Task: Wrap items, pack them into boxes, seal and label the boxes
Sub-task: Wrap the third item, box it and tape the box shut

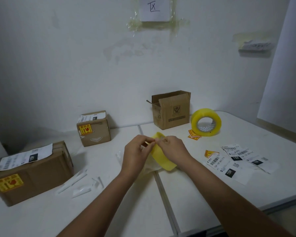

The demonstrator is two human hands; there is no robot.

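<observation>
Left hand (pixel 137 151) and right hand (pixel 171 147) both pinch the top edge of a yellow tape roll (pixel 162 159), just in front of the open box (pixel 171 110); roll looks light and stiff, film thin, sticky, best picked at its loose end
</observation>
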